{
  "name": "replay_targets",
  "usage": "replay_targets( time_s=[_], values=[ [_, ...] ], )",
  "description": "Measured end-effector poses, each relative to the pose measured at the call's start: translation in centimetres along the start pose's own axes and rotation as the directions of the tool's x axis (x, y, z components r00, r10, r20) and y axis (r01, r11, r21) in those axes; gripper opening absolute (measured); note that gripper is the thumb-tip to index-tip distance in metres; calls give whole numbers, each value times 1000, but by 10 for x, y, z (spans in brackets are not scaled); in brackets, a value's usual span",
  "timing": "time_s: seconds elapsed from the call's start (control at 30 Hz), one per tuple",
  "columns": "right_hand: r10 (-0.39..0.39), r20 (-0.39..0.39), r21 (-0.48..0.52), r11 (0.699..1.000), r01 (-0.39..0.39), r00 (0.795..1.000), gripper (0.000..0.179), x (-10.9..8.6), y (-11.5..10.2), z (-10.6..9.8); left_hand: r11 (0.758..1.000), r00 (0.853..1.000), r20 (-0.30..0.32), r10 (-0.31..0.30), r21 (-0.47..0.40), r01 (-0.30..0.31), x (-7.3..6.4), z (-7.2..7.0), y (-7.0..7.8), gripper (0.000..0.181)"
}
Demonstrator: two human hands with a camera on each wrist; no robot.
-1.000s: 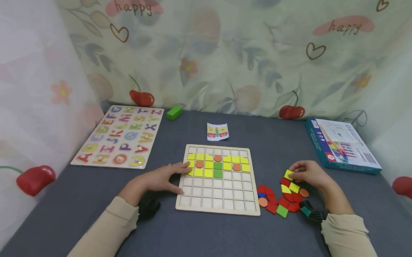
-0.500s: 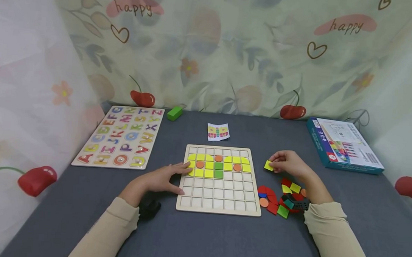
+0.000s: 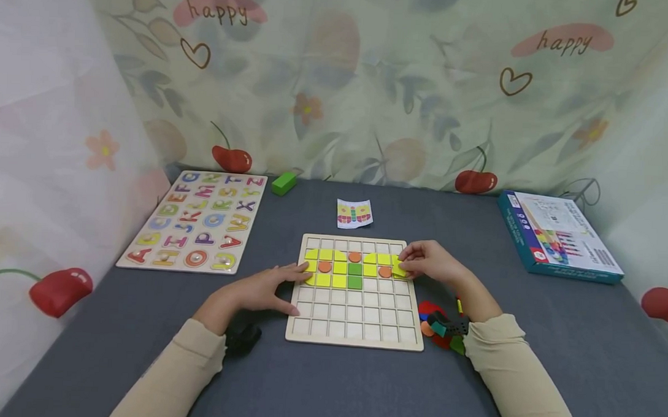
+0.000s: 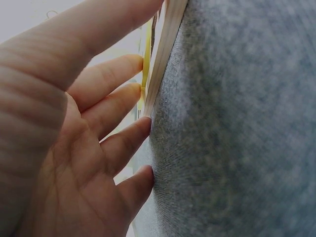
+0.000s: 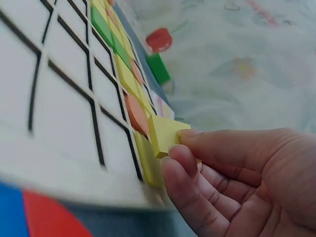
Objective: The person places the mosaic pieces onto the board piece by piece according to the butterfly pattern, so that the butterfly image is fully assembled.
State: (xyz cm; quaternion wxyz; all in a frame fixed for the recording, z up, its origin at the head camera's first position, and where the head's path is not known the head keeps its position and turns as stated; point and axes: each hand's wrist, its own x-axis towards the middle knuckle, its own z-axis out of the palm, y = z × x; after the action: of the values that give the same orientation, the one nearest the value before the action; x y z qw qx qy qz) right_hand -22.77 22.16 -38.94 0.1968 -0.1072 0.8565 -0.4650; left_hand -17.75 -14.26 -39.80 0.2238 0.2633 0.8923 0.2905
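Note:
A wooden grid board [image 3: 357,339] lies in the middle of the table. Its upper rows carry yellow tiles [image 3: 340,268], orange discs [image 3: 354,257] and two green squares [image 3: 355,283]. On the board's left edge rests my left hand [image 3: 262,290], fingers extended, fingertips against a yellow tile and the rim in the left wrist view. My right hand [image 3: 437,265] pinches a yellow square tile [image 5: 167,136] between thumb and fingers, over the board's upper right edge, close to an orange disc [image 5: 136,114]. My right wrist partly hides a pile of loose tiles [image 3: 430,309].
Behind the board lies a small printed pattern card [image 3: 354,214]. An alphabet puzzle board [image 3: 192,222] is at the back left, beside a green block [image 3: 283,183]. A flat box [image 3: 559,235] lies at the back right. Patterned curtains [image 3: 338,80] enclose the table.
My right hand has lifted a yellow square tile from the loose pile and carried it left to the board's upper right edge. My left hand has stayed on the board's left edge.

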Motion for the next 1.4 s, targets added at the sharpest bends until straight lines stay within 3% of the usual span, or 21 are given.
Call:
replay_targets(
  time_s=[0.27,0.57,0.83,1.1,1.4],
  values=[
    [-28,54,34,999,26,998,21,8,-16,22,1000,1000,1,1,-1,-1,-1,0,0,78],
    [-53,110,40,998,49,993,18,12,-15,39,1000,1000,1,-8,0,8,0,0,1,78],
    [-105,61,-54,993,108,993,16,8,-20,47,1000,1000,-2,5,-2,-5,-1,0,1,78],
    [-132,-50,-185,975,121,990,17,2,-24,30,1000,1000,-1,15,5,-15,1,0,-1,78],
    [-47,-99,-164,986,31,994,27,-30,-6,-12,1000,1000,7,3,7,-3,1,0,-1,79]
  ],
)
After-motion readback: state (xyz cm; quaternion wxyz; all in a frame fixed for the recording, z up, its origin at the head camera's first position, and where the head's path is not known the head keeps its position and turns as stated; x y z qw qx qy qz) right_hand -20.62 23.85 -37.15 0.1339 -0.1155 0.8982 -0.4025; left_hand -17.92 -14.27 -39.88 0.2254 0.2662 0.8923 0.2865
